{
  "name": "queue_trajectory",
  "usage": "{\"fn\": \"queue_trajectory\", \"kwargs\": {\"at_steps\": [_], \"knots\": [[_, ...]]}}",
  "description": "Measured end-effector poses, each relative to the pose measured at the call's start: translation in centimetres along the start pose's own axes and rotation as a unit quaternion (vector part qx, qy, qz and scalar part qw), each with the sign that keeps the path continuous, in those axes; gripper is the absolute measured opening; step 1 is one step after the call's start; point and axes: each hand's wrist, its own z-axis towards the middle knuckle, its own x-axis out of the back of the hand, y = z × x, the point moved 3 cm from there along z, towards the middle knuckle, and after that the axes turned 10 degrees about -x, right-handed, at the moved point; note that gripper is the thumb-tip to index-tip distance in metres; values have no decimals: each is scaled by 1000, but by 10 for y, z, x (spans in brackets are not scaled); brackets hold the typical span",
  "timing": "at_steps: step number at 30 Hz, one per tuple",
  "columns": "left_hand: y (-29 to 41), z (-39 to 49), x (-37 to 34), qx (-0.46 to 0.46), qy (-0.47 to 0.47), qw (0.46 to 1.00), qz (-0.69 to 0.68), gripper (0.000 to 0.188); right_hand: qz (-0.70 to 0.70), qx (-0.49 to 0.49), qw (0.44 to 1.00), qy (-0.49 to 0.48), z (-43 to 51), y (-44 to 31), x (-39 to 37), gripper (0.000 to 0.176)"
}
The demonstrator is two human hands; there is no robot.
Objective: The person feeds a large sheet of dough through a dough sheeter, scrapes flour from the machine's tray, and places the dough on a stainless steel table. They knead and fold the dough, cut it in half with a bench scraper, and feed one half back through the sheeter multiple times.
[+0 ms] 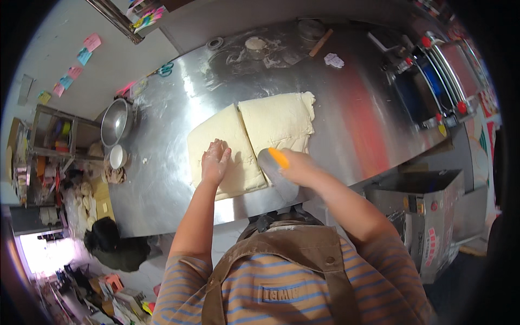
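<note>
A thick slab of pale dough lies on the steel worktable, divided by a long cut into a left piece and a right piece. My left hand rests flat on the left piece, fingers slightly apart, holding nothing. In my right hand is a dough scraper with an orange handle and a wide metal blade. The blade stands at the near end of the cut, by the dough's front edge. My fingers hide part of the handle. The right piece has a ragged, folded right side.
A dough sheeter or similar roller machine stands at the right end. Along the back lie a wooden stick, a crumpled paper and scissors. A steel bowl and a white bowl sit left. Another person is at lower left.
</note>
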Motion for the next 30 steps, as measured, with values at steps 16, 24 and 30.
{"fn": "queue_trajectory", "kwargs": {"at_steps": [16,24,30], "knots": [[106,37,-43,-42,87,995,-13,52,500,-255,801,208,39,268,93,29],[58,201,-59,-57,-160,985,23,81,717,-241,652,-54,-27,179,-71,41],[54,253,-80,20,-406,914,-13,82,772,-207,601,-9,-14,81,-101,42]]}}
